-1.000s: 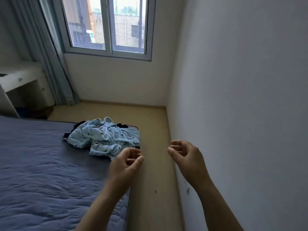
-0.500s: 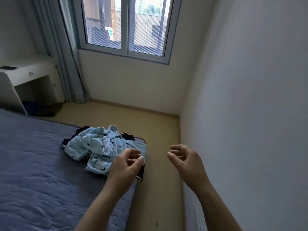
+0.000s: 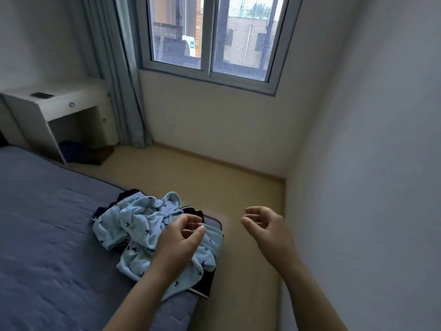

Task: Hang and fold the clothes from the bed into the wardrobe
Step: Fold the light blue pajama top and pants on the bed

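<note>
A crumpled light-blue garment (image 3: pixel 133 225) with small dark prints lies in a heap at the corner of the bed (image 3: pixel 47 235), on top of a dark garment (image 3: pixel 202 283) with a pale trim. My left hand (image 3: pixel 181 237) hovers over the heap's right side, fingers loosely curled and holding nothing. My right hand (image 3: pixel 267 228) hangs above the floor strip to the right of the bed, fingers also loosely curled and empty. No wardrobe is in view.
A blue-grey quilted cover lies on the bed. A white wall (image 3: pixel 370 187) stands close on the right, with a narrow strip of beige floor (image 3: pixel 250 271) between it and the bed. A white desk (image 3: pixel 55 103), a curtain (image 3: pixel 119 80) and a window (image 3: pixel 210 37) stand beyond.
The view has moved closer to the bed corner and swung right to left, so the heap now lies directly under my left hand. Both hands keep the same loose pose.
</note>
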